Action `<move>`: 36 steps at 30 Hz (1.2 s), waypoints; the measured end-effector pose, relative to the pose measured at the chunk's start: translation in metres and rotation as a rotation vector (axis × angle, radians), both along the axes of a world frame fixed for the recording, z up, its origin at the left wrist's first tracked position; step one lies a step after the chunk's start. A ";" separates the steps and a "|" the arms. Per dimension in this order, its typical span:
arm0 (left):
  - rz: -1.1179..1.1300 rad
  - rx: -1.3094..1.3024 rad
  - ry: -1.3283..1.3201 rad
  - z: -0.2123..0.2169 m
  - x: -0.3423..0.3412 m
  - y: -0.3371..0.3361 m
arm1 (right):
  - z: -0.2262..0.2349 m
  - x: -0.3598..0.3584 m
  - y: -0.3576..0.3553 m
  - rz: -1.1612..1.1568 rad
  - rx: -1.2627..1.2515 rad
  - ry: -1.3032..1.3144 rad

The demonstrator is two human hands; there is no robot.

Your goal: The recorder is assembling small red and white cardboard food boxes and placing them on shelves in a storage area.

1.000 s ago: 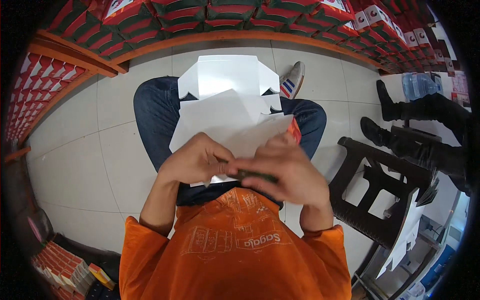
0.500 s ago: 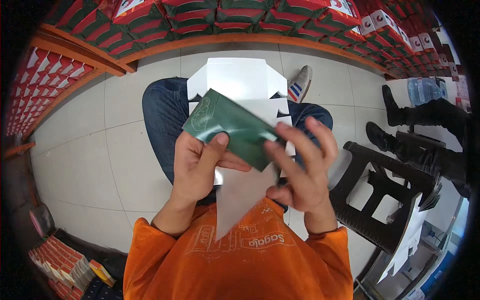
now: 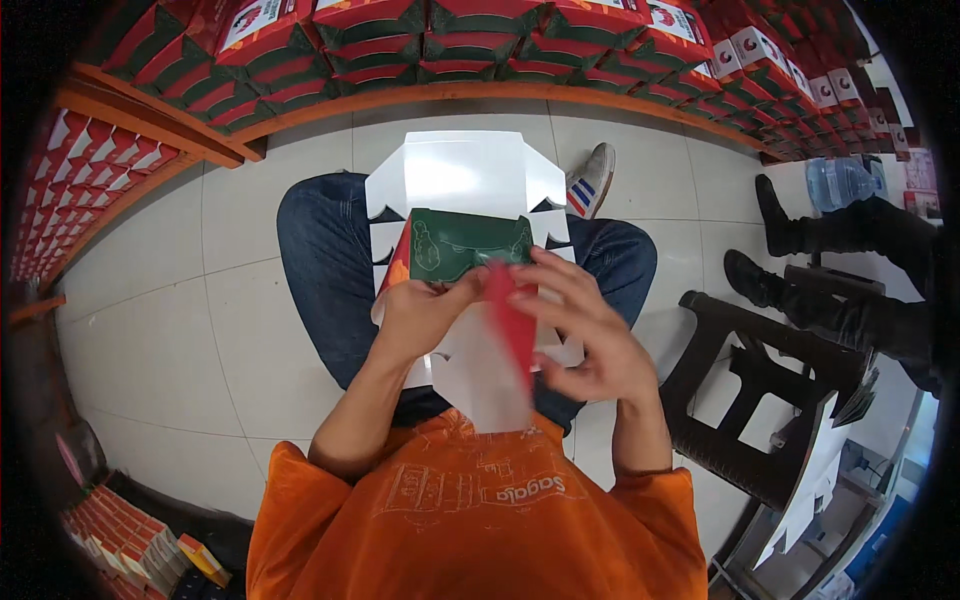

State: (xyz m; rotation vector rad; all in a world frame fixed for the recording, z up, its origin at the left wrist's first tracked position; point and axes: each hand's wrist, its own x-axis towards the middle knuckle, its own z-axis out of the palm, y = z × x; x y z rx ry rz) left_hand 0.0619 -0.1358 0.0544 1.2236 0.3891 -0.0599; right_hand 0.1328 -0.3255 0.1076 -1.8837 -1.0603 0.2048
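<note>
1. We see a box [image 3: 455,240] of green and red card over the person's lap, just above a pile of white cards [image 3: 465,175]. Its green face is up and its orange-red side shows at the left.
2. The left hand [image 3: 418,312] is closed on the near edge of the box, with the thumb on top. If that thumb pushes too hard, we think the thin card could bend.
3. The right hand [image 3: 595,335] is spread wide, its thumb well apart from its fingers, near the red flap [image 3: 515,325]. It holds nothing that we can make out. The flap is blurred, so we cannot tell if the fingertips touch it.
4. The loose end of the flap hangs toward the orange shirt [image 3: 470,530]. It could catch on the cloth and get a crease if the box were pulled down.
5. Only the left hand has a sure grip, so we think a hard push from the right could twist the box or tip it.
6. The white cards lie across the jeans [image 3: 318,255], not on a worktop. If a knee moved, they could slide to the floor [image 3: 145,310].
7. If the flap were folded off its line, we think the box would sit crooked.
</note>
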 end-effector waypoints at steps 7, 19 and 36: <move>-0.106 0.206 -0.315 -0.024 -0.023 -0.010 | 0.003 0.007 0.012 -0.028 -0.243 -0.260; -0.283 0.886 -0.483 -0.028 -0.060 0.082 | -0.056 -0.017 -0.010 -0.465 0.567 1.044; -0.417 -0.469 -0.182 -0.023 -0.078 -0.043 | -0.002 -0.054 -0.011 -0.192 0.228 -0.175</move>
